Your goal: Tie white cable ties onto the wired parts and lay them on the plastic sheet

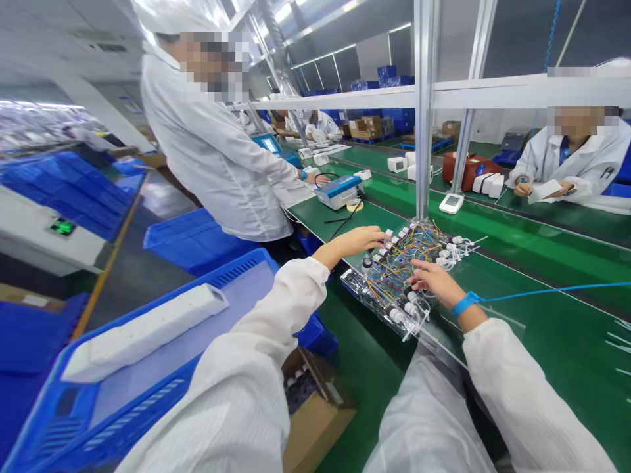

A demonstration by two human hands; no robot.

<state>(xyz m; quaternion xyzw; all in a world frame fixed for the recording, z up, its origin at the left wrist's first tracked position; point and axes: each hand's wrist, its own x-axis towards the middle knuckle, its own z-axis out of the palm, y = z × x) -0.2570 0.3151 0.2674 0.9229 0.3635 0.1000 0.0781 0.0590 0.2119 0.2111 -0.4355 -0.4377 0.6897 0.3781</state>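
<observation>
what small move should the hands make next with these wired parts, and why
Probably ease the wired parts slightly farther onto the table: their near side seems to overhang its edge, and the left hand and right hand are both at them.

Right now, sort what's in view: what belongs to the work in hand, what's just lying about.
Apparently in the work:
wired parts
left hand
right hand
blue wrist strap

Apparently just lying about:
white display unit
red bag
blue tray
</observation>
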